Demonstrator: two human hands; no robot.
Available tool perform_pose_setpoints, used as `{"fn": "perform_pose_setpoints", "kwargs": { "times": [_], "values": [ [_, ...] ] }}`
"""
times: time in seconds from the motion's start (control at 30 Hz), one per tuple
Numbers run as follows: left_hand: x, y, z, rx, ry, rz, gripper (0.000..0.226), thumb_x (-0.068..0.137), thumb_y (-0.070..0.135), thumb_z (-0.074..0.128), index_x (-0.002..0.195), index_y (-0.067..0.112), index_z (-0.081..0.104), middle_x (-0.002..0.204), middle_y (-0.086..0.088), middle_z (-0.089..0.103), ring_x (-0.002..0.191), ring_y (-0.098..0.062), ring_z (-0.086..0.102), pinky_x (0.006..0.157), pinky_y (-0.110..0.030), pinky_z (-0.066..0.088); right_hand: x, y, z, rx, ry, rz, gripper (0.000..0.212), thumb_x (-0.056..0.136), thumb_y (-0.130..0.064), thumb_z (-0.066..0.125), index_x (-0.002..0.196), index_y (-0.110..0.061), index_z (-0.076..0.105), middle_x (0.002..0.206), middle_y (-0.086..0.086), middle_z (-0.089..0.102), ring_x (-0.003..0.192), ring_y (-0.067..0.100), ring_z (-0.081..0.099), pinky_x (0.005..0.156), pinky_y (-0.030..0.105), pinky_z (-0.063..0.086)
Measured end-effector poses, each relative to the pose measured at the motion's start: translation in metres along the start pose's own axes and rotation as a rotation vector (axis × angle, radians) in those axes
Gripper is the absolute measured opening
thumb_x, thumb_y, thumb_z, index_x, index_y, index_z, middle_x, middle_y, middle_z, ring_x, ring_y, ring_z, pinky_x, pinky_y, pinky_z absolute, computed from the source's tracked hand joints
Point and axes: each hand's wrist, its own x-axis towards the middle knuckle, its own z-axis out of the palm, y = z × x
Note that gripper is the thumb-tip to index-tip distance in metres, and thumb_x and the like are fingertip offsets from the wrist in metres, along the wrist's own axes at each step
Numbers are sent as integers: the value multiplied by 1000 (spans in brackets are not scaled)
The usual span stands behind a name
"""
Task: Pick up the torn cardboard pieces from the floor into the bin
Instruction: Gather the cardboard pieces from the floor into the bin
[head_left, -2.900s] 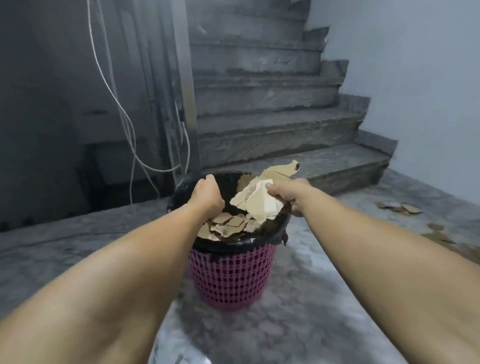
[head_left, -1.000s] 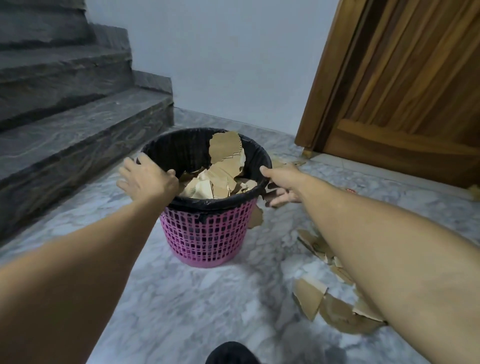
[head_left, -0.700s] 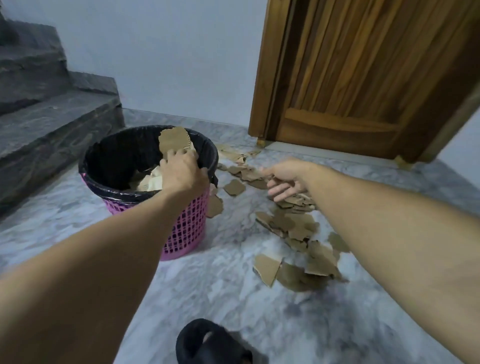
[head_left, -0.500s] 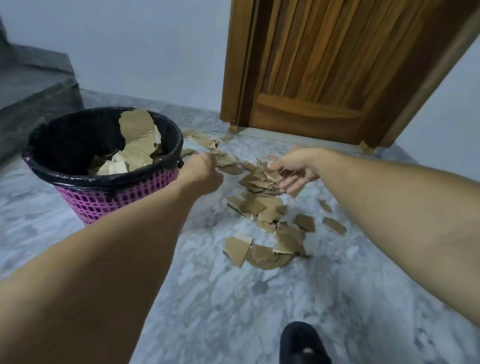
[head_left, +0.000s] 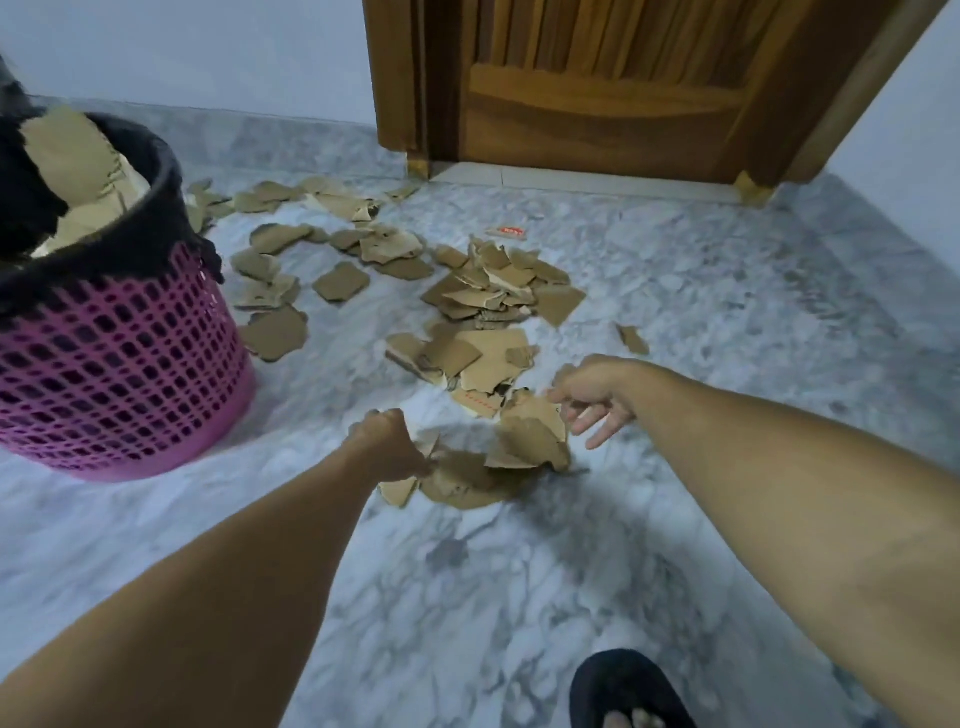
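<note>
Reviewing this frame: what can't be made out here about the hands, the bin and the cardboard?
- Left hand: seen from behind, so its fingers' grip on the cardboard pieces is hidden.
- Right hand: motion blur; whether it touches the raised piece is unclear.
- Bin: cut off by the left edge; fill level unknown.
- Red-printed scrap by the door: too small to read.

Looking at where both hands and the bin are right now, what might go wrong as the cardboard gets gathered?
The left hand pinches only an edge of the nearest cardboard pieces, so that grip may drop some. The bin already holds cardboard up to its rim; more may spill out. Scraps lie spread toward the wooden door, so small ones like the far scrap could be missed.
</note>
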Motion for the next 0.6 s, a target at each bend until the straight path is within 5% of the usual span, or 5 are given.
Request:
{"fn": "perform_pose_setpoints", "kwargs": {
  "times": [0.13,0.23,0.37,0.47,0.6],
  "values": [
    [24,20,40,-59,-7,-235,108,61,61,78,140,10,27,132,-15,32,124,-34,39,101,-39,43,40,24,16,97,-59,188,69,96,-38,58,152,-11,27,149,19,38,126,36,51,81,49,55],
    [33,37,56,-139,-16,-314,125,33,68,75,136,17,25,123,-11,25,122,-35,34,99,-43,44,62,30,34,142,-15,200,71,84,-50,69,140,-15,40,139,19,46,115,36,59,82,47,58],
    [34,55,72,-91,-26,-354,127,36,71,70,141,28,13,138,-10,16,131,-35,21,100,-53,37,91,32,56,195,187,88,120,42,-64,85,138,-10,39,131,10,56,117,29,58,84,30,55],
    [40,58,79,-64,49,-326,116,58,58,74,147,26,7,145,-11,14,133,-34,20,98,-58,38,100,26,61,168,248,34,95,62,-35,92,134,-2,40,129,11,60,112,27,62,83,26,51],
    [56,48,73,-90,169,-215,97,60,37,82,136,23,23,129,-9,35,118,-29,35,84,-41,49,118,18,51,185,234,-22,50,66,-11,88,109,-3,65,112,13,70,94,25,67,83,29,57]
  ]
}}
